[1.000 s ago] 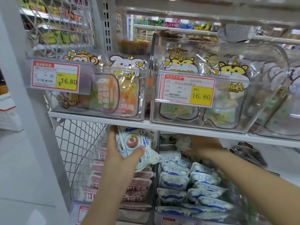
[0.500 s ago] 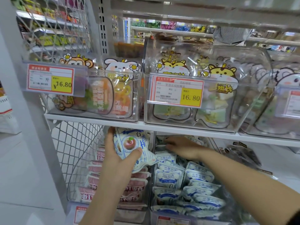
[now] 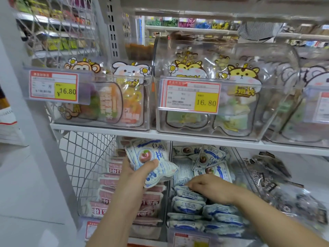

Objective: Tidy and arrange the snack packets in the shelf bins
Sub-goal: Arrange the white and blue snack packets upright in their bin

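Note:
My left hand (image 3: 132,177) holds up a stack of white and blue snack packets (image 3: 151,160) with a peach picture, over the lower left bin of pink packets (image 3: 107,192). My right hand (image 3: 207,188) lies palm down in the lower middle clear bin (image 3: 246,168), fingers curled onto the white and blue packets (image 3: 188,205) stacked there. More of these packets (image 3: 211,157) lie loose at the back of that bin.
A white shelf board (image 3: 178,136) runs just above my hands, carrying clear bins of animal-shaped candy bags (image 3: 210,97) with yellow 16.80 price tags (image 3: 53,88). Dark packets (image 3: 267,173) fill the lower right bin. A wire mesh side panel (image 3: 83,155) stands to the left.
My right hand has drawn back from the rear of the middle bin to the front rows of packets. My left hand has kept the held packets in place.

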A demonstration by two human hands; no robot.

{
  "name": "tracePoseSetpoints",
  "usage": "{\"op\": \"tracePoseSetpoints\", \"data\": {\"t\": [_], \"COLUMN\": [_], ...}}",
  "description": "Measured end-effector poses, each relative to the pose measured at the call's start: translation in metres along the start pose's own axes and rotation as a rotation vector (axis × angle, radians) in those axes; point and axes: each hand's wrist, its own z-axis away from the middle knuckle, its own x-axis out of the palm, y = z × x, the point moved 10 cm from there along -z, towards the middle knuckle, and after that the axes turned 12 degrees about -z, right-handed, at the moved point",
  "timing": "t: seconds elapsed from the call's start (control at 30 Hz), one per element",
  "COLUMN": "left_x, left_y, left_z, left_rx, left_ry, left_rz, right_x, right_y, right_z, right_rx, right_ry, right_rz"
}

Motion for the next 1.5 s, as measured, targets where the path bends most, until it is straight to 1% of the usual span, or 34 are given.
{"op": "tracePoseSetpoints", "data": {"t": [0.07,0.13,0.27,0.33,0.4,0.47,0.5,0.53,0.63,0.7,0.73,0.8,0.87,0.9,1.0,1.07,1.17,1.23,1.37,1.43,1.5], "left_x": [0.016,0.029,0.054,0.072,0.089,0.105,0.113,0.119,0.141,0.148,0.150,0.152,0.152,0.151,0.149,0.149,0.145,0.141,0.138,0.136,0.133], "left_y": [-0.002,0.004,0.026,0.034,0.038,0.036,0.036,0.034,0.024,0.019,0.017,0.015,0.014,0.014,0.009,0.008,0.010,0.010,0.014,0.014,0.007], "left_z": [0.009,0.019,0.020,0.010,-0.004,-0.018,-0.022,-0.025,-0.035,-0.039,-0.039,-0.039,-0.038,-0.038,-0.041,-0.040,-0.041,-0.042,-0.036,-0.035,-0.037], "left_rx": [-0.027,0.032,0.219,0.298,0.346,0.390,0.439,0.482,0.604,0.638,0.641,0.623,0.592,0.576,0.562,0.566,0.531,0.523,0.602,0.604,0.563], "left_ry": [-0.057,-0.087,-0.077,-0.033,0.014,0.019,0.016,-0.002,-0.134,-0.190,-0.214,-0.258,-0.293,-0.302,-0.316,-0.319,-0.346,-0.376,-0.369,-0.341,-0.346], "left_rz": [-0.018,-0.145,-0.607,-0.805,-1.085,-1.381,-1.477,-1.524,-1.576,-1.658,-1.697,-1.734,-1.697,-1.680,-1.720,-1.739,-1.666,-1.674,-1.698,-1.761,-1.859], "right_x": [-0.001,-0.002,-0.008,-0.008,-0.009,-0.007,-0.006,-0.006,-0.009,-0.015,-0.022,-0.045,-0.069,-0.077,-0.084,-0.084,-0.074,-0.070,-0.072,-0.071,-0.068], "right_y": [0.002,0.006,0.013,0.014,0.014,0.015,0.015,0.015,0.015,0.014,0.014,0.017,0.018,0.018,0.024,0.021,0.017,0.017,0.013,0.012,0.009], "right_z": [0.000,0.004,0.015,0.017,0.018,0.017,0.017,0.017,0.015,0.016,0.019,0.028,0.038,0.041,0.039,0.034,0.020,0.013,0.010,0.008,0.006], "right_rx": [0.004,0.001,-0.014,-0.003,0.004,0.007,0.002,-0.009,-0.039,-0.066,-0.072,-0.067,-0.070,-0.066,-0.003,-0.024,-0.075,-0.102,-0.175,-0.195,-0.225], "right_ry": [0.010,-0.001,-0.045,-0.059,-0.060,-0.069,-0.073,-0.074,-0.040,0.002,0.051,0.209,0.376,0.426,0.476,0.466,0.367,0.311,0.223,0.215,0.206], "right_rz": [-0.073,-0.126,-0.207,-0.234,-0.247,-0.279,-0.290,-0.290,-0.273,-0.247,-0.213,-0.098,-0.026,0.000,0.060,0.106,0.250,0.214,0.048,0.042,0.041]}}
